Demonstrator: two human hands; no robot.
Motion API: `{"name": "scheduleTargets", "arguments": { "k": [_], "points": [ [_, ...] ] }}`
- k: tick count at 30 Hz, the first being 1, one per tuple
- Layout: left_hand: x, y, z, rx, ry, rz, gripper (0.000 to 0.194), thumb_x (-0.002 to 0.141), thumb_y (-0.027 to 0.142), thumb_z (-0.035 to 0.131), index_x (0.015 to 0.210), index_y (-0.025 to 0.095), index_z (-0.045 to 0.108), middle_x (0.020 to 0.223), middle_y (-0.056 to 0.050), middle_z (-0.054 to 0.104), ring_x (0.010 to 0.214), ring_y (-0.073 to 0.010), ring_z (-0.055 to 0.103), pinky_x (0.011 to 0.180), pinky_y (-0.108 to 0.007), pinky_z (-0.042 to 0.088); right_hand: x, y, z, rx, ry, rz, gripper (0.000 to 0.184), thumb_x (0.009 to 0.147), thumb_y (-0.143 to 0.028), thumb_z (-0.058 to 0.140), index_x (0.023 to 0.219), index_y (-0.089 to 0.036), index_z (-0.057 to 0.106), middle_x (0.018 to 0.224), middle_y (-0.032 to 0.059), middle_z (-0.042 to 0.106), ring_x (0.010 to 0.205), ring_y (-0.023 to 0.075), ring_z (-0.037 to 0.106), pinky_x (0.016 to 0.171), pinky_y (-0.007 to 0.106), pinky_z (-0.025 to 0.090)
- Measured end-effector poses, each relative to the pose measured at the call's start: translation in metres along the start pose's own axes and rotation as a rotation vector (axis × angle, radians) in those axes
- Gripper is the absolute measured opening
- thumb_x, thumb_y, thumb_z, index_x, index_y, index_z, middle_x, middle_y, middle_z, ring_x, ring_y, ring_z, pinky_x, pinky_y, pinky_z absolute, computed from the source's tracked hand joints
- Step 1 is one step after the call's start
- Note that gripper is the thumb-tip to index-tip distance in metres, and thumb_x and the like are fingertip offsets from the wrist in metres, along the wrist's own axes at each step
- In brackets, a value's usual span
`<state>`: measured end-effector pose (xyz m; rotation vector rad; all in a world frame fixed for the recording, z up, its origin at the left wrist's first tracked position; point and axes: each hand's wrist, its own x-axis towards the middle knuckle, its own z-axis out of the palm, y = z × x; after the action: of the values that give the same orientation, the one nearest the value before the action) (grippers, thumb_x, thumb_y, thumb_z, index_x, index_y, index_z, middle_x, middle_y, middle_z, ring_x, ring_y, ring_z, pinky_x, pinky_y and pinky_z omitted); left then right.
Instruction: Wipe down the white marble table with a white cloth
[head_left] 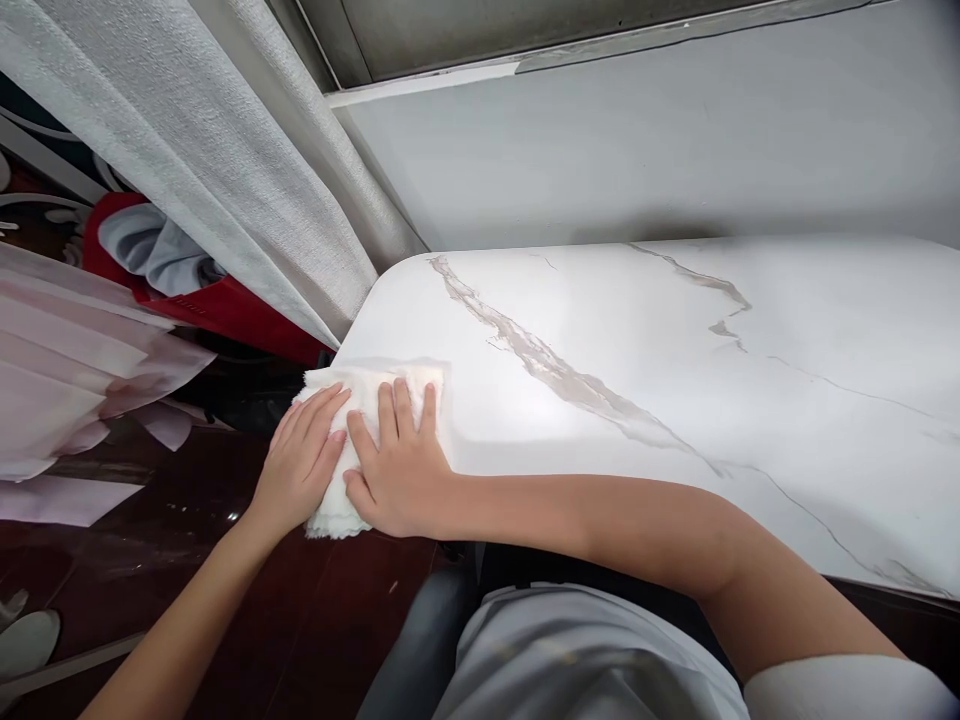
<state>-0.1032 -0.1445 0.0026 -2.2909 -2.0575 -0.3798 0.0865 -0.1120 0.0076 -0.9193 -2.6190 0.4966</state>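
A fluffy white cleaning cloth [366, 392] lies over the left end of a white marble-patterned tabletop [517, 420], its lower edge hanging past the front. My right hand [403, 462] presses flat on the cloth with its fingers spread. Along the cloth's left edge rests my left hand [301, 460], fingers stretched out and close together, the thumb towards the right hand. Both palms are hidden from above.
A grey-white curtain [247, 150] hangs against the table's far left corner. Behind the table stands a pale wall [637, 150]. To the left are a red bag [240, 310] with cloth inside and sheer pink fabric [67, 350], above a dark red floor [300, 620].
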Motion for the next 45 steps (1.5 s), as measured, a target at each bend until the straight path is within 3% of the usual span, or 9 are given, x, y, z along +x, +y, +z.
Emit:
{"name": "scheduleTargets", "arguments": {
  "k": [5,8,15,22,28,32,37,41,45],
  "points": [
    [0.016,-0.005,-0.001,0.013,-0.044,-0.006,0.047,0.101,0.037,0.020,0.143,0.025,0.037,0.147,-0.013,0.047,0.139,-0.0268,0.041,0.119,-0.050,0.024,0.013,0.007,-0.007,0.071,-0.038,0.044,0.062,0.100,-0.041,0.035,0.151,-0.008,0.033,0.159,0.0288,0.017,0.149,0.0423,0.007,0.114,0.069,0.003],
    [0.038,-0.005,0.001,0.021,-0.063,-0.030,0.051,0.100,0.040,0.019,0.140,0.019,0.041,0.146,-0.015,0.048,0.138,-0.0274,0.041,0.119,-0.049,0.024,0.028,0.020,-0.006,0.066,0.036,0.090,0.059,0.100,-0.043,0.035,0.149,-0.011,0.038,0.158,0.0279,0.021,0.149,0.0417,0.011,0.115,0.067,0.004],
    [0.113,-0.002,0.018,0.011,-0.051,-0.027,0.052,0.096,0.036,0.023,0.139,0.015,0.044,0.148,-0.013,0.047,0.139,-0.0262,0.040,0.120,-0.046,0.023,0.074,0.071,-0.001,-0.071,0.221,0.161,0.052,0.101,-0.041,0.034,0.145,-0.014,0.044,0.155,0.0231,0.033,0.147,0.0395,0.021,0.115,0.066,0.008],
    [0.194,-0.016,0.043,-0.036,0.013,0.057,0.049,0.094,0.033,0.028,0.137,0.019,0.048,0.144,-0.010,0.052,0.136,-0.0246,0.044,0.118,-0.044,0.026,0.118,0.124,-0.018,-0.117,0.207,0.249,0.051,0.101,-0.041,0.032,0.145,-0.018,0.044,0.156,0.0184,0.033,0.147,0.0362,0.021,0.116,0.063,0.010],
    [0.247,-0.016,0.059,-0.042,0.022,0.039,0.046,0.095,0.034,0.030,0.135,0.021,0.049,0.143,-0.007,0.053,0.134,-0.0230,0.045,0.117,-0.042,0.029,0.144,0.163,-0.031,-0.105,0.155,0.290,0.053,0.101,-0.041,0.029,0.149,-0.020,0.039,0.159,0.0159,0.028,0.149,0.0351,0.016,0.115,0.066,0.005],
    [0.278,-0.005,0.071,-0.078,0.046,0.042,0.046,0.096,0.034,0.030,0.135,0.024,0.051,0.144,-0.006,0.054,0.135,-0.0225,0.045,0.117,-0.041,0.028,0.148,0.187,-0.041,-0.111,0.174,0.331,0.053,0.101,-0.040,0.028,0.148,-0.018,0.040,0.159,0.0169,0.028,0.149,0.0347,0.016,0.115,0.065,0.004],
    [0.305,0.025,0.079,-0.107,0.028,0.067,0.046,0.096,0.031,0.032,0.136,0.020,0.052,0.144,-0.007,0.053,0.136,-0.0237,0.043,0.118,-0.041,0.026,0.139,0.217,-0.055,-0.133,0.212,0.362,0.051,0.102,-0.039,0.027,0.145,-0.018,0.043,0.157,0.0177,0.030,0.148,0.0350,0.018,0.114,0.066,0.005],
    [0.315,0.051,0.082,-0.116,0.004,0.100,0.045,0.096,0.028,0.032,0.136,0.018,0.051,0.144,-0.008,0.054,0.137,-0.0237,0.044,0.118,-0.042,0.025,0.125,0.233,-0.063,-0.125,0.244,0.391,0.051,0.102,-0.038,0.026,0.145,-0.017,0.043,0.156,0.0170,0.032,0.147,0.0355,0.019,0.113,0.067,0.006],
    [0.310,0.068,0.083,-0.135,0.002,0.128,0.045,0.097,0.028,0.032,0.138,0.020,0.050,0.147,-0.007,0.052,0.138,-0.0216,0.042,0.120,-0.040,0.021,0.108,0.234,-0.068,-0.144,0.253,0.436,0.052,0.101,-0.038,0.026,0.146,-0.018,0.042,0.157,0.0163,0.030,0.148,0.0342,0.018,0.114,0.065,0.006]
  ]
}}
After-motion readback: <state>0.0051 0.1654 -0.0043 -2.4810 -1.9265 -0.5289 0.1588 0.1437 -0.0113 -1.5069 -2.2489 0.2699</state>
